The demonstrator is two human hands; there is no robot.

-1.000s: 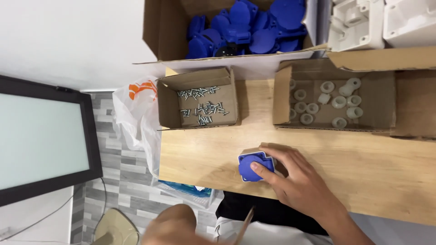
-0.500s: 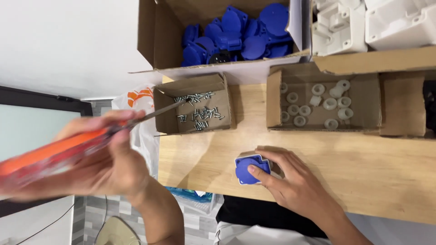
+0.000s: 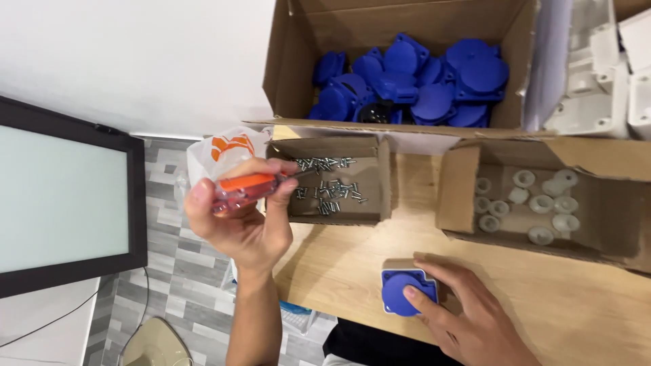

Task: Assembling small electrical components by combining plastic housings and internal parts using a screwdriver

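Fingers of the left hand [image 3: 241,217] are gripping an orange-handled screwdriver [image 3: 247,188], its tip reaching at three o'clock into a small cardboard box of metal screws [image 3: 330,186]. The right hand [image 3: 468,315] is pressing, fingers spread, on a blue round-lidded plastic socket [image 3: 407,291] lying on the wooden tabletop [image 3: 352,264] at five o'clock.

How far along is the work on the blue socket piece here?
Done: blue socket piece sits on the wooden table, steadied by the right hand. In hand: the left hand holds an orange-handled screwdriver at the screw box. Left: no screw visibly picked or driven.

Orange-handled screwdriver [image 3: 247,188] held level; blue socket [image 3: 407,293] flat on table
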